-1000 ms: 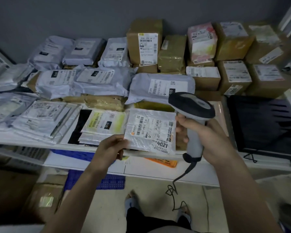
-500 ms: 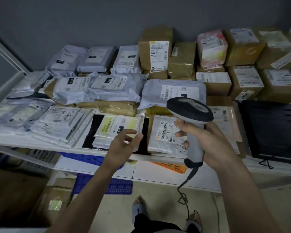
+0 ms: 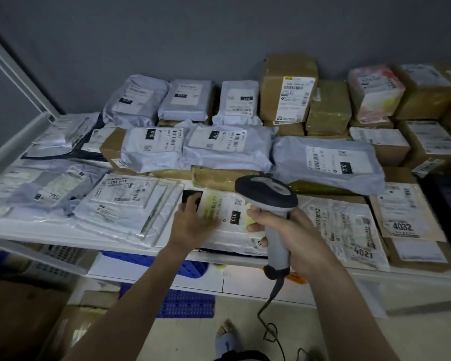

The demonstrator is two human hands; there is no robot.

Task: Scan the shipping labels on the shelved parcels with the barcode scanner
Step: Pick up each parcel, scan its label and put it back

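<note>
My right hand (image 3: 294,238) grips the handle of the grey corded barcode scanner (image 3: 267,196), whose head hangs over a flat parcel with a yellow-green label marked 010 (image 3: 229,212) at the shelf's front. My left hand (image 3: 190,222) rests flat on that parcel's left part, fingers straight over its black corner. To the right lies the clear-bagged parcel marked 4021 (image 3: 346,230). Further right is a brown envelope marked 4032 (image 3: 404,217).
The white shelf (image 3: 63,234) is packed with grey poly mailers (image 3: 227,149) in the middle and left, and brown cartons (image 3: 287,92) along the back and right. A dark tray (image 3: 448,204) sits at the right edge. Blue crates (image 3: 185,303) and cardboard lie below.
My left hand let go of the 4021 parcel, moved left and came down flat on the 010 parcel. The scanner followed left over that label. The view shifted left.
</note>
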